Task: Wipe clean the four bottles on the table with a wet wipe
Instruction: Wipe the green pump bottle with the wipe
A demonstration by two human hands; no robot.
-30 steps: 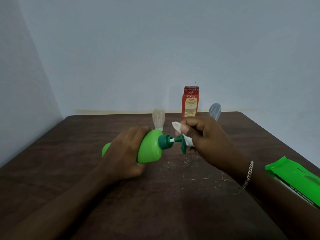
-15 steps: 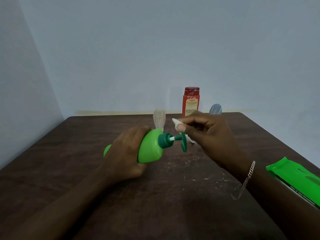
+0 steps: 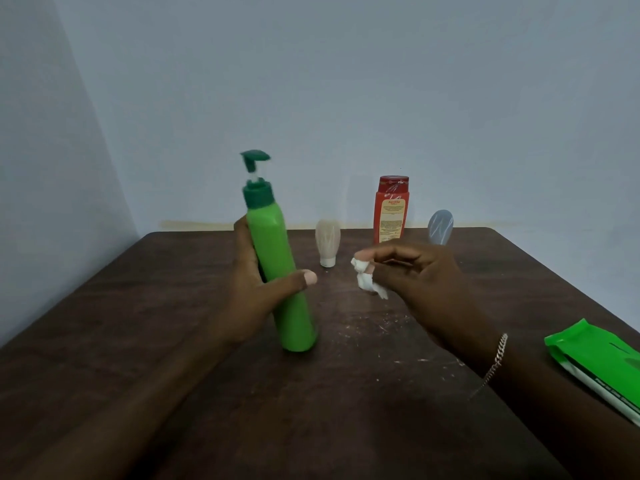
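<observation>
My left hand [image 3: 258, 289] grips a tall green pump bottle [image 3: 278, 268], which stands nearly upright, leaning slightly left, with its base on the dark wooden table [image 3: 138, 306]. Its dark green pump head points right. To the right of the bottle my right hand [image 3: 419, 275] pinches a crumpled white wet wipe [image 3: 365, 278] in its fingertips, apart from the bottle. Behind stand a small beige tube [image 3: 327, 244] on its cap, a red bottle [image 3: 391, 209] and a small grey-blue tube [image 3: 440, 226], partly hidden by my right hand.
A green wet wipe pack [image 3: 602, 365] lies at the table's right edge. White crumbs are scattered on the table between my hands. A pale wall runs close behind the table and along the left.
The green bottle was held lying sideways while my right hand wiped its pump head. Now the left hand has stood it upright, and the right hand with the wipe has drawn away from it.
</observation>
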